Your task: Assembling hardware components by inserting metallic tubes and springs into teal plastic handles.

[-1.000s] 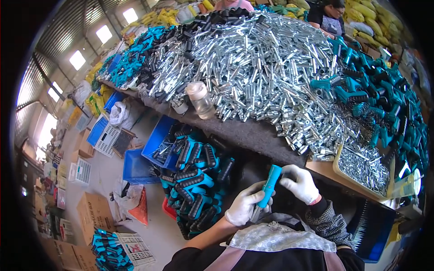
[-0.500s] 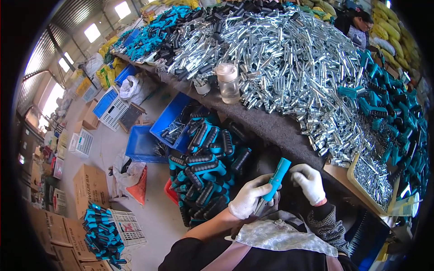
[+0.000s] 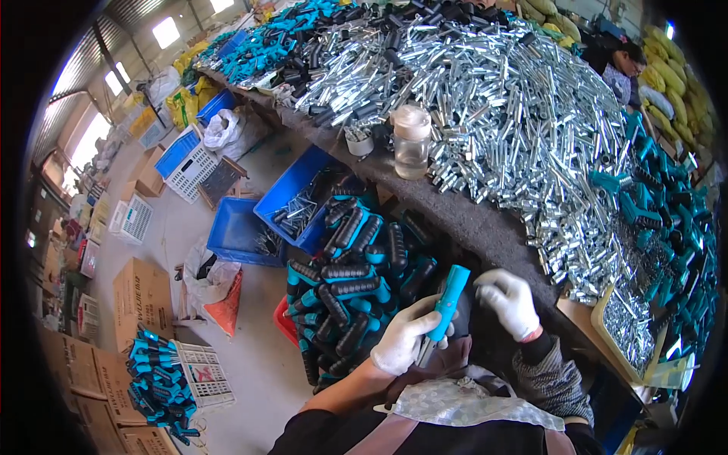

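Observation:
In a white knit glove, my left hand [image 3: 400, 338] is closed around a teal plastic housing [image 3: 449, 302], a long tube-like piece. The housing points up and away from me, slightly tilted to the right. A grey metal piece [image 3: 426, 352] shows below the grip, partly hidden by the hand. Just to the right, apart from the housing, my gloved right hand [image 3: 509, 305] is held up with its fingers curled in. Whatever those fingers may hold is hidden. Black-and-teal tool handles [image 3: 349, 284] lie heaped beyond my left hand.
A dark workbench [image 3: 478, 224] bears a large heap of shiny metal tubes [image 3: 493, 106]. A lidded jar [image 3: 412, 144] and a small white cup [image 3: 359, 142] stand near its edge. At right are teal housings [image 3: 671, 227] and a tray of small parts [image 3: 622, 334]. Blue bins [image 3: 241, 227] sit at left.
The view has shifted, so the bench and heaps appear farther right. Both hands have moved a little left, the left one still gripping the teal housing. The right hand stays curled.

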The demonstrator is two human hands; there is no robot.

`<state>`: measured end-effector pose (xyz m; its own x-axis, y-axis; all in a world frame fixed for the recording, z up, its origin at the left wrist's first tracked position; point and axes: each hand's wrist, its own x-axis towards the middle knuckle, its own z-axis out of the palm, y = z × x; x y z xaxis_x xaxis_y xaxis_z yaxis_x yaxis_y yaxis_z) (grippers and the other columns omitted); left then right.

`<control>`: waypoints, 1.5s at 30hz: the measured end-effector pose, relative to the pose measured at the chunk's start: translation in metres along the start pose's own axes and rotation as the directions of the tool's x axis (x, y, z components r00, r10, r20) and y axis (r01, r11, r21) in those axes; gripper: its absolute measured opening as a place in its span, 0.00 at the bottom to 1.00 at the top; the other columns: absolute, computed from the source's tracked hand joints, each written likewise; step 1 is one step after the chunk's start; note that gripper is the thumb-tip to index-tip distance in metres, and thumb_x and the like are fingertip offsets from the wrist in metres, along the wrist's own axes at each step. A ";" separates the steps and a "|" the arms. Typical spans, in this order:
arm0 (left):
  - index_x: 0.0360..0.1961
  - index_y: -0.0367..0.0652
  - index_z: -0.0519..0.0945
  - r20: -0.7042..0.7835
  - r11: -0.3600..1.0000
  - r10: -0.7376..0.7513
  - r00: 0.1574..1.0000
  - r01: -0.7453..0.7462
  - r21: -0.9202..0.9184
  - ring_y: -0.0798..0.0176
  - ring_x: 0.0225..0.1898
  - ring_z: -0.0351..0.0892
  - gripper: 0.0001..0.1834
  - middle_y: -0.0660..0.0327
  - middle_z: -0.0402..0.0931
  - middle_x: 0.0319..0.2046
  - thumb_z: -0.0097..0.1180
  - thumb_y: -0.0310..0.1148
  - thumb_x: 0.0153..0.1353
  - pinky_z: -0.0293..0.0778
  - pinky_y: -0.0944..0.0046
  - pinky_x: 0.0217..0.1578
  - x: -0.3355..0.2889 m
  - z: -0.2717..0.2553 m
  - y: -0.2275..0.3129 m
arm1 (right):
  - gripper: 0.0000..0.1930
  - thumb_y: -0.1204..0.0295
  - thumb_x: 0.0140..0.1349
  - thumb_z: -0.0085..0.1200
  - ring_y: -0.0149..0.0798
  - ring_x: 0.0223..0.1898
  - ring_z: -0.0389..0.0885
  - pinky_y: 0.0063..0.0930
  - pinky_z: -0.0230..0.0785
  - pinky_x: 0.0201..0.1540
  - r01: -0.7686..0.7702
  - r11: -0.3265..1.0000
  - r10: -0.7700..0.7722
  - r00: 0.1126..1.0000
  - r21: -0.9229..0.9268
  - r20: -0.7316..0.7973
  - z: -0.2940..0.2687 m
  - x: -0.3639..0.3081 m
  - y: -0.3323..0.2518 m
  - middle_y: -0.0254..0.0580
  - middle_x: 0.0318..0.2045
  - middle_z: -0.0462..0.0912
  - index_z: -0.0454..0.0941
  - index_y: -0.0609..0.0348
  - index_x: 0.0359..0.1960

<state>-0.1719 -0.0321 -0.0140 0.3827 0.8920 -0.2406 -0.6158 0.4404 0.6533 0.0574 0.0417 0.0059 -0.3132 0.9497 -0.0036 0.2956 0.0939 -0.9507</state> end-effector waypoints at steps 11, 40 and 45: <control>0.58 0.32 0.69 -0.221 0.999 -0.011 0.975 0.018 0.030 0.60 0.37 0.79 0.38 0.55 0.77 0.42 0.68 0.46 0.53 0.78 0.63 0.37 -0.001 -0.010 0.044 | 0.08 0.68 0.59 0.55 0.51 0.43 0.82 0.43 0.75 0.45 0.742 0.245 -0.771 0.540 -0.624 0.339 -0.033 0.336 -0.133 0.43 0.36 0.83 0.85 0.52 0.37; 0.68 0.29 0.62 -0.161 0.973 -0.227 0.960 0.217 -0.081 0.58 0.39 0.81 0.39 0.49 0.79 0.45 0.61 0.38 0.60 0.78 0.62 0.44 0.025 -0.035 0.051 | 0.39 0.49 0.46 0.70 0.55 0.56 0.78 0.43 0.72 0.58 0.662 0.428 -0.073 0.704 -0.615 0.707 0.065 0.444 -0.102 0.54 0.53 0.79 0.77 0.60 0.58; 0.68 0.28 0.63 -0.191 0.981 -0.194 0.962 0.185 -0.062 0.59 0.43 0.80 0.40 0.50 0.78 0.46 0.62 0.40 0.60 0.77 0.62 0.46 0.021 -0.035 0.052 | 0.36 0.58 0.45 0.72 0.53 0.47 0.84 0.41 0.76 0.50 0.688 0.470 -0.145 0.678 -0.553 0.720 0.067 0.435 -0.107 0.54 0.44 0.84 0.75 0.61 0.56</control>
<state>-0.2203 0.0131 -0.0106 0.3561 0.7924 -0.4953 -0.5756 0.6035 0.5518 -0.1713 0.4247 0.0856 -0.9053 0.4155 -0.0879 0.4229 0.8626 -0.2777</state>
